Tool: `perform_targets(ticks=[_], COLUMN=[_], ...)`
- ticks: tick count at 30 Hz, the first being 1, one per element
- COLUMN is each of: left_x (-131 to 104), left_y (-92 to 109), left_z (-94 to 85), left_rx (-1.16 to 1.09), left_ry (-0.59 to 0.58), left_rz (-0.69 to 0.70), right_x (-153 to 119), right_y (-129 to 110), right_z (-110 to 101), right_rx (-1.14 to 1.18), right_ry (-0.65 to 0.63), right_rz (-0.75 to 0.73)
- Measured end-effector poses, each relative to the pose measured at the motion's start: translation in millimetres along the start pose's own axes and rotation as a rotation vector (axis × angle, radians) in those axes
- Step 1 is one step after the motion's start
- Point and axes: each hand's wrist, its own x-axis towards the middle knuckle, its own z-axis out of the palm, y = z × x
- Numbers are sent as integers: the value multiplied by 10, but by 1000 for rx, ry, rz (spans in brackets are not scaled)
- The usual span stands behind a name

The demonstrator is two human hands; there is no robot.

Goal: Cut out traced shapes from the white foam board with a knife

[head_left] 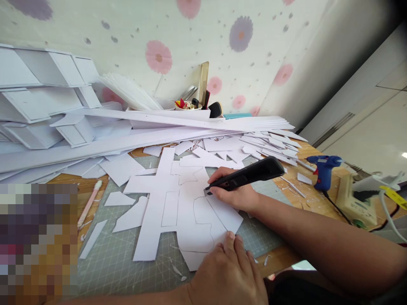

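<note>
My right hand (233, 195) grips a black utility knife (248, 174), its blade tip on a white foam board sheet (190, 212) marked with pencil outlines. The handle slants up to the right. Lying flat near the sheet's lower right edge, my left hand (227, 271) presses it down with outstretched fingers. Beneath the sheet is a grey-green cutting mat (117, 271) with grid lines. White offcuts (132, 214) lie left of the sheet.
A blue glue gun (326, 169) stands at the right by a power strip (356, 203). Long white strips (159, 135) and scraps (273, 142) cover the back. White box-like pieces (47, 93) are stacked at left. A pinkish pen-like stick (89, 203) rests left of the mat.
</note>
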Motion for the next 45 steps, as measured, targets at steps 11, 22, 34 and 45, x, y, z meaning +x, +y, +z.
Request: perform_targets(ticks=[11,22,34,45], left_x=[-30,-18,-6,100], left_y=[-9,-1,-1,-63], left_z=[-9,5,-43,-152], left_rx=[-6,-13,-24,-29], left_ry=[-41,-22,-112,-106], left_rz=[28,27,26,68], right_x=[-3,-226,-235,-165], right_y=[-23,-87,-112,-68], right_z=[-10,-10,-33,14], right_rx=[-23,-255,-93,77], right_ry=[-39,-2,17,203], right_rz=[-59,74,155,203])
